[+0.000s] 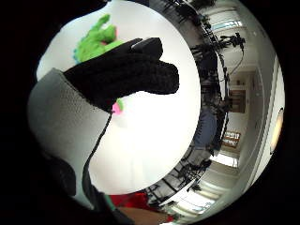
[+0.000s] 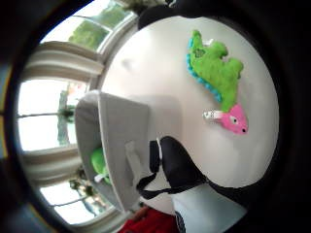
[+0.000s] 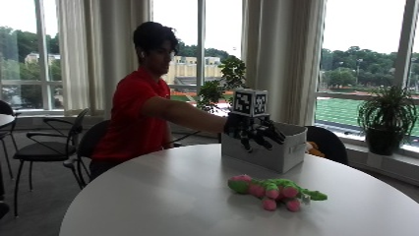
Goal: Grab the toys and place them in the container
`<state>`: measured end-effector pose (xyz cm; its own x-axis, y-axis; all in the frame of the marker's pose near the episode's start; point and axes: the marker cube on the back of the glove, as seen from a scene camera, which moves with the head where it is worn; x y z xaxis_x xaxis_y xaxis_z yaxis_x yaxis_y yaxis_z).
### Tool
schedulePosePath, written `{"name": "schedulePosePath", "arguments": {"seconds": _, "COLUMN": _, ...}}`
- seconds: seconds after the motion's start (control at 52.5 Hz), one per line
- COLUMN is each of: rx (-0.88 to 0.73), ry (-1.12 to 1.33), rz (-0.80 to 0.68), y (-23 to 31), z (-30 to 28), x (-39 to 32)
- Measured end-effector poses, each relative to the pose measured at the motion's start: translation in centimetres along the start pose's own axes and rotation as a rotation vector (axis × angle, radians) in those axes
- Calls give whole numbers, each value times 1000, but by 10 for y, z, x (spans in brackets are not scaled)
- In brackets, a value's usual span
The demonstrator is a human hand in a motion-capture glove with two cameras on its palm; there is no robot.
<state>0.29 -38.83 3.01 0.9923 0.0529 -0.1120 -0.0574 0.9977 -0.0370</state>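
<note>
The gloved right hand hangs with fingers spread, holding nothing, beside the grey container. The green-and-pink dinosaur toy lies on the table in front of the container, its long axis running parallel to the container's near wall.

A round white table bears a grey container and a green-pink plush toy.

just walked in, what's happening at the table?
A person seated at a round white table is putting toys into a grey fabric container. The gloved right hand hovers at the container's near edge, fingers spread and holding nothing. One green toy is already inside the container. A green and pink plush dinosaur lies on the table in front of the container, not yet picked up.
</note>
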Motion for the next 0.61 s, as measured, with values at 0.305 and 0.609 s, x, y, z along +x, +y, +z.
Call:
{"name": "schedulePosePath", "arguments": {"seconds": 0.305, "rx": -27, "ry": 6, "rz": 38, "y": -62, "z": 28, "x": 7}}
{"name": "schedulePosePath", "arguments": {"seconds": 0.609, "rx": -88, "ry": 10, "rz": 54, "y": -99, "z": 77, "x": 17}}
